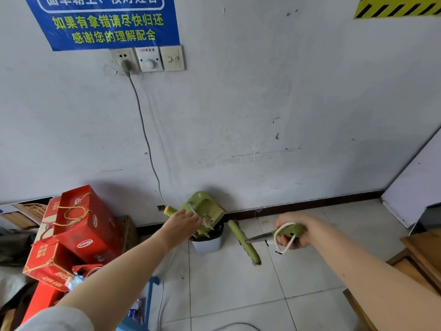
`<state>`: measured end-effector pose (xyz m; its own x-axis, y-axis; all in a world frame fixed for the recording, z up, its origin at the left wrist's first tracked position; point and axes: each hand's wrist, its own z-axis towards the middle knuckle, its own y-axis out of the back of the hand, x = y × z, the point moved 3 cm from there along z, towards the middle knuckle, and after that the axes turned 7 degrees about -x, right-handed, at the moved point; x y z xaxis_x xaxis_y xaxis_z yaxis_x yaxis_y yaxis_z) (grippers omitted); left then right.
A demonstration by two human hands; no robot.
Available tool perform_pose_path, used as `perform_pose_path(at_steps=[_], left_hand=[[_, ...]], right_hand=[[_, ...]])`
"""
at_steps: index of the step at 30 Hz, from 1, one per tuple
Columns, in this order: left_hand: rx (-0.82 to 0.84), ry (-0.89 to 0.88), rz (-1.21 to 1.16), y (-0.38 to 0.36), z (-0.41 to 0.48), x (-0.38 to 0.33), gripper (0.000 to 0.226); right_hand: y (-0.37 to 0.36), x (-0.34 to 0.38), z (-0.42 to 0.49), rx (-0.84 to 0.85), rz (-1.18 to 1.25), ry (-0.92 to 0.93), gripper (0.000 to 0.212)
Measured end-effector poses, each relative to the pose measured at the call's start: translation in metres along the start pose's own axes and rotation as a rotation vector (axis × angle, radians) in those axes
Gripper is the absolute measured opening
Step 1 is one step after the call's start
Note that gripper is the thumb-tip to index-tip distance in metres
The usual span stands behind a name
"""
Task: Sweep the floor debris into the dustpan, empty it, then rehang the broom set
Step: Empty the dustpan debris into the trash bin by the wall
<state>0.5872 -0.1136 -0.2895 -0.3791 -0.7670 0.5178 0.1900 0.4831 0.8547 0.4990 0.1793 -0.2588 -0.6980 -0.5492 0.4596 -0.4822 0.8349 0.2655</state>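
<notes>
Left hand (181, 223) clamped on green dustpan (205, 209), tipped over black-lined bin (208, 240) by the wall, scraps spilling in, right hand (294, 234) gripping green broom (245, 242) handle, brush head on tiled floor (238, 287)

Small grey plastic waste bin (207, 243) against wall; tilted green plastic dustpan (204, 208) above it; green long-handled broom (243, 242) right; red cardboard gift boxes (71, 232) left.

Scuffed pale wall (238, 103) — fitted with a blue notice (105, 22), socket and switch plates (148, 59); dark skirting (310, 204); white tiled floor (262, 283); red cartons (78, 230) stacked left — wooden furniture (420, 254), possibly a cabinet, seen right.
</notes>
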Motion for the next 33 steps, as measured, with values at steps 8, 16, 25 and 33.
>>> perform_pose_path(at_steps=[8, 16, 25, 33], left_hand=[[-0.136, -0.124, 0.168, 0.012, -0.008, -0.002, 0.041], [-0.143, -0.201, 0.213, 0.025, -0.013, -0.008, 0.036], [-0.075, -0.219, 0.281, 0.038, -0.020, -0.030, 0.034], [-0.026, -0.169, 0.303, 0.037, -0.014, -0.061, 0.036]], right_hand=[[-0.002, -0.003, -0.008, 0.035, 0.015, -0.016, 0.023], [-0.007, -0.011, -0.016, 0.040, -0.014, 0.003, 0.024], [-0.009, -0.011, -0.029, 0.060, 0.080, 0.046, 0.024], [-0.009, -0.010, -0.037, 0.045, 0.087, 0.063, 0.021]])
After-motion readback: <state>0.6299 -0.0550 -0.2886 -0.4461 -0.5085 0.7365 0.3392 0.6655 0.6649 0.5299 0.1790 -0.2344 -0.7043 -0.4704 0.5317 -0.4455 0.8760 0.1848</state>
